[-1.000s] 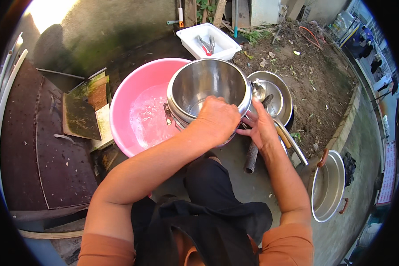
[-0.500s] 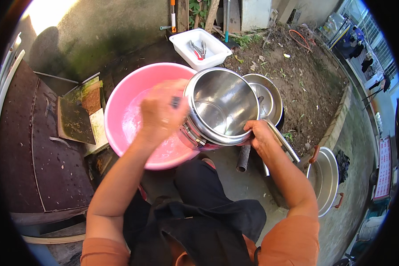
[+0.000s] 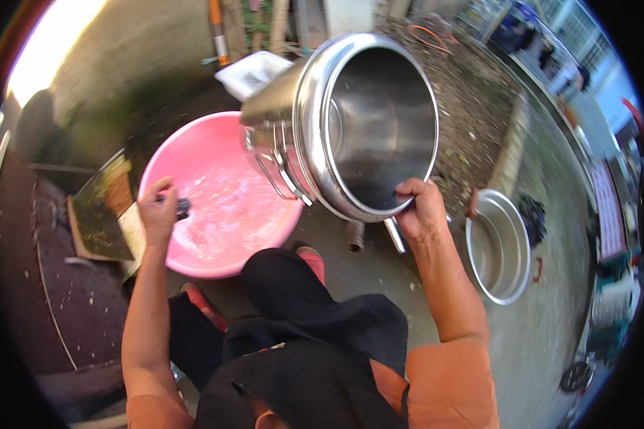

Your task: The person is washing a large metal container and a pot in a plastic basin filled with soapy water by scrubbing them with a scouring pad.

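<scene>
A large stainless-steel insulated bucket (image 3: 265, 132) with side latches is raised and tilted, its open mouth turned right. My right hand (image 3: 423, 211) grips its rim at the lower right, thumb on the inside edge. Over the left rim of the pink basin (image 3: 154, 164), my left hand (image 3: 159, 213) is closed on a small dark object (image 3: 184, 208) whose kind I cannot make out. Foamy water (image 3: 229, 222) lies in the basin, whose right side the bucket partly hides.
A white tub (image 3: 254, 71) stands behind the basin, partly covered by the bucket. To the right on the ground is a wide aluminium pot (image 3: 495, 247) with brown handles. Boards (image 3: 104, 214) lean at the left. A low kerb (image 3: 515, 143) edges the soil.
The bucket has been lifted and tipped further onto its side. My left hand has moved left, away from it. The right hand still grips the rim, and the view has shifted.
</scene>
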Motion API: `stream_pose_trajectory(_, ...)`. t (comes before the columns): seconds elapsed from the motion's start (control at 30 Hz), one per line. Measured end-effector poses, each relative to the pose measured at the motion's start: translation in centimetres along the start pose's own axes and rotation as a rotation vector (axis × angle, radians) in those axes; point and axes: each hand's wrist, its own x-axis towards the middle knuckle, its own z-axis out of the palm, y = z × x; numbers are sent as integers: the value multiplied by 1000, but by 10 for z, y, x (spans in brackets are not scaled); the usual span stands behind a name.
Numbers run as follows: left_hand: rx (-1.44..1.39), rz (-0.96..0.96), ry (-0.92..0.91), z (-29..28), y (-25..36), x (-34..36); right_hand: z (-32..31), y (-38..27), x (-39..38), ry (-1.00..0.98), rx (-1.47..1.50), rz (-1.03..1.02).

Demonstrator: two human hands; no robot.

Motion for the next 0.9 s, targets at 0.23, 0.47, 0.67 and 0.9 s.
stream_pose_trajectory(0.23, -198, -130, -103, 0, -11, -4, -106, -124, -100, 243, 268, -392)
stream_pose_trajectory(0.47, -126, -157, -200, 24, -39, 0, -204, -196, -252, 577, 298, -914)
stream_pose_trajectory(0.67, -267, -325, -254, 25, -62, 2, -332, -183, -325, 1100, 345, -1046)
stream_pose_trajectory(0.9, -379, -403, -253, 22, -50, -4, -472, -73, -352, 1471, 516, -750)
